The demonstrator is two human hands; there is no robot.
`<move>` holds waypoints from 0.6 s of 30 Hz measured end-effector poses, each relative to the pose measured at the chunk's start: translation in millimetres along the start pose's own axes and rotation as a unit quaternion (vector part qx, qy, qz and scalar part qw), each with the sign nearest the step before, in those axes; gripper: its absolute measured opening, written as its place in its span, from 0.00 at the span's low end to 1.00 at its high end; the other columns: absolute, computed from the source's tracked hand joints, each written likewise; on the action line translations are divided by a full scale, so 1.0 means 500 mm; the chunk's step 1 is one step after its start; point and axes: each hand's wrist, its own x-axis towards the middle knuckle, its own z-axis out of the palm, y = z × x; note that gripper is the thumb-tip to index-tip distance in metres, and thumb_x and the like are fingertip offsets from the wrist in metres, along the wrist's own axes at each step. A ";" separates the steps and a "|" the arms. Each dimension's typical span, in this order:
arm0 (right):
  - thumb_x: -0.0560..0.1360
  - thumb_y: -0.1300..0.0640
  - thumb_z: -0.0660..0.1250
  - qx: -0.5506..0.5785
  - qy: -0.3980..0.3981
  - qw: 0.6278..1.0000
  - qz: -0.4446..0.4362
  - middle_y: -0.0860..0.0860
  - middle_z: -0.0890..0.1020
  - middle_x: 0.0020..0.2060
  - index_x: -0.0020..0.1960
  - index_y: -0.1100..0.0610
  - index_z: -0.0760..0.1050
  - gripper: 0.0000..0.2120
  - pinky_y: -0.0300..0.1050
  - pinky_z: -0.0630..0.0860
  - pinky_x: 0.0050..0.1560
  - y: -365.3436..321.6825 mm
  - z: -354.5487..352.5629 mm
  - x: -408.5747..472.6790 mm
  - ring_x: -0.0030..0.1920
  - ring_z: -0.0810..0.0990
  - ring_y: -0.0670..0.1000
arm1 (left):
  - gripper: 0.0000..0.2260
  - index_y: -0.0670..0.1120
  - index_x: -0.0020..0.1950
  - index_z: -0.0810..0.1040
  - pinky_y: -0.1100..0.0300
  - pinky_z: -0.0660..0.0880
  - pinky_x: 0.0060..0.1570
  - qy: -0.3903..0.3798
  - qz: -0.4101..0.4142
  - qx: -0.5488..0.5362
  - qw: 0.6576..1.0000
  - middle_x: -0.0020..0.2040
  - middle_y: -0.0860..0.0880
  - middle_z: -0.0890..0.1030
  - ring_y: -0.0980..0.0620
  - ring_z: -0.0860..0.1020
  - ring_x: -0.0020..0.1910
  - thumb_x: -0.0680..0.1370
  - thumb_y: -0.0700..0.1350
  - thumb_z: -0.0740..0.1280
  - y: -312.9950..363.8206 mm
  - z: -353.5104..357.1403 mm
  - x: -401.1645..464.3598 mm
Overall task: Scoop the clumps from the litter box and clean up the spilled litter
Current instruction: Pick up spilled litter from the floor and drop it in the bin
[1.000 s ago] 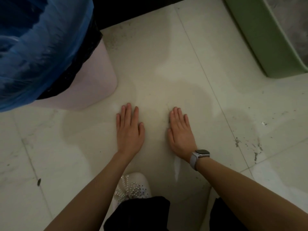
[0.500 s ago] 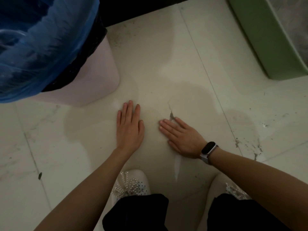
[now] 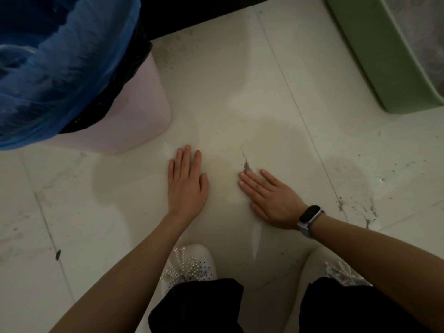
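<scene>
My left hand (image 3: 186,181) lies flat on the pale tiled floor (image 3: 240,92), fingers straight and pointing away from me. My right hand (image 3: 269,198) also lies flat, fingers straight and angled to the upper left, a dark smartwatch on its wrist. A small grey smear of spilled litter (image 3: 246,165) sits just beyond the right fingertips. More litter specks (image 3: 355,207) are scattered on the floor to the right. The green litter box (image 3: 374,58) with grey litter inside stands at the upper right.
A pale pink bin (image 3: 134,111) lined with a blue bag (image 3: 60,56) stands at the upper left, close to my left hand. My white beaded shoes (image 3: 189,265) and dark trousers are at the bottom. A dark speck (image 3: 58,254) lies at lower left.
My right hand has turned from pointing straight ahead to pointing upper left and has swept left, uncovering a small grey litter smear. My left hand has stayed flat in place.
</scene>
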 end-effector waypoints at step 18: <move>0.79 0.39 0.46 0.015 -0.062 0.962 0.267 0.54 0.81 0.42 0.45 0.57 0.70 0.24 0.47 0.61 0.42 -0.007 -0.102 0.125 0.42 0.79 0.56 | 0.26 0.40 0.70 0.67 0.51 0.47 0.71 0.025 -0.010 -0.012 1.000 0.73 0.39 0.63 0.42 0.59 0.73 0.75 0.47 0.51 0.004 0.004 0.002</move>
